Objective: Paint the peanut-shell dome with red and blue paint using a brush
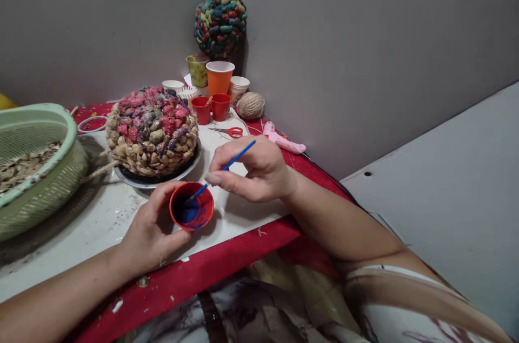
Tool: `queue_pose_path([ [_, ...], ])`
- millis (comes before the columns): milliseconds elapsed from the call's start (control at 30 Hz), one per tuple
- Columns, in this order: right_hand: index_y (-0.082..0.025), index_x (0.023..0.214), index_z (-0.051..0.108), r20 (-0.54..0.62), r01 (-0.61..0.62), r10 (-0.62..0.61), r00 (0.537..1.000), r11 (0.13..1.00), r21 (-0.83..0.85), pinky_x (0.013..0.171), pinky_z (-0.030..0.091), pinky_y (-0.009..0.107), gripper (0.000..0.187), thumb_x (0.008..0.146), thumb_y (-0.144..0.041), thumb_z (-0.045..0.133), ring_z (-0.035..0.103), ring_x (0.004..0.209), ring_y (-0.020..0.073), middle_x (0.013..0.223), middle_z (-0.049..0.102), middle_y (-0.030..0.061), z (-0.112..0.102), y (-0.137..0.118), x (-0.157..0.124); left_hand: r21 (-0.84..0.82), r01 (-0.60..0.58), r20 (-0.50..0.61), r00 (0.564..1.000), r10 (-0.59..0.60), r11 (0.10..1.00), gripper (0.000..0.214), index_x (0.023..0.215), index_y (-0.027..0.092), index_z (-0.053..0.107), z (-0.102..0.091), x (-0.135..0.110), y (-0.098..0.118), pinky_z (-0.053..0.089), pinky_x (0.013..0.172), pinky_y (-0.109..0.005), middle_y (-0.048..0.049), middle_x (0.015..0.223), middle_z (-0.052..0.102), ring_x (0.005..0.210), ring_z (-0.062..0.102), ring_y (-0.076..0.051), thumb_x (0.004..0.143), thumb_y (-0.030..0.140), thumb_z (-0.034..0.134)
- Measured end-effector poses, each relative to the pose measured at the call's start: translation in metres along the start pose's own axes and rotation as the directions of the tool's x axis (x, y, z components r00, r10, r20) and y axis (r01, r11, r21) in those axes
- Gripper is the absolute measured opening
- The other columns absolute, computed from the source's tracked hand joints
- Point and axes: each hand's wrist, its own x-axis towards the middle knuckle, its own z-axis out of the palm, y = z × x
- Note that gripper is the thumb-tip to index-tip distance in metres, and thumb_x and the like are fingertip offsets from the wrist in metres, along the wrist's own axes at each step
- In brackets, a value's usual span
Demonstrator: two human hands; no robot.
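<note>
My left hand (pixel 150 227) is wrapped round a small red cup (pixel 208 217) with dark blue paint (pixel 190 213) inside. Between the thumb and fingers of my right hand (pixel 259 170) is a thin blue paintbrush (pixel 239 155), its bristle end dipped into the cup. Just beyond the cup, a round ball of peanut shells (pixel 152 132) sits on a metal dish (pixel 142 183). Its upper part is painted pink, red and purple, while the lower part shows bare tan shells.
A green basket (pixel 52 181) of shells stands at the left. Behind are two more red cups (pixel 221 107), an orange cup (pixel 220 79), red scissors (pixel 233 132), a twine ball (pixel 250 106), a pink glue gun (pixel 284 139) and a multicoloured ball (pixel 221 24) by the grey wall.
</note>
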Motion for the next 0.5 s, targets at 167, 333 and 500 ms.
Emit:
queue_pose_path([
  [167, -0.021, 0.081, 0.064, 0.162, 0.122, -0.105, 0.981, 0.988, -0.098, 0.057, 0.05, 0.021, 0.017, 0.096, -0.029, 0.06, 0.063, 0.057, 0.0105, 0.066, 0.07, 0.0002, 0.0055, 0.0048, -0.0026, 0.029, -0.04, -0.006, 0.999, 0.04, 0.999, 0.053, 0.129, 0.023, 0.054, -0.0008, -0.0005, -0.0026, 0.06, 0.091, -0.035, -0.0069, 0.121, 0.073, 0.105, 0.073, -0.022, 0.079, 0.02, 0.073],
  [333, -0.019, 0.081, 0.062, 0.074, 0.125, -0.123, 0.99, 0.992, -0.015, 0.054, 0.048, 0.019, 0.014, 0.095, -0.022, 0.062, 0.06, 0.053, 0.0084, 0.065, 0.068, -0.0007, 0.0055, -0.0011, -0.0014, 0.016, -0.044, -0.013, 0.999, 0.045, 0.999, 0.054, 0.13, 0.024, 0.053, -0.0003, -0.0014, -0.0053, 0.059, 0.092, -0.032, -0.0054, 0.12, 0.073, 0.105, 0.072, -0.02, 0.081, 0.019, 0.075],
  [500, -0.017, 0.079, 0.062, -0.056, -0.062, 0.075, 0.996, 0.978, 0.198, 0.051, 0.05, 0.018, 0.016, 0.094, -0.021, 0.061, 0.061, 0.054, 0.0075, 0.067, 0.065, -0.0009, 0.007, -0.0048, 0.0014, -0.007, 0.028, -0.045, 0.999, -0.028, 1.0, 0.054, 0.129, 0.021, 0.056, -0.0017, -0.0009, -0.0036, 0.058, 0.096, -0.033, -0.0064, 0.121, 0.073, 0.107, 0.072, -0.02, 0.079, 0.018, 0.076],
])
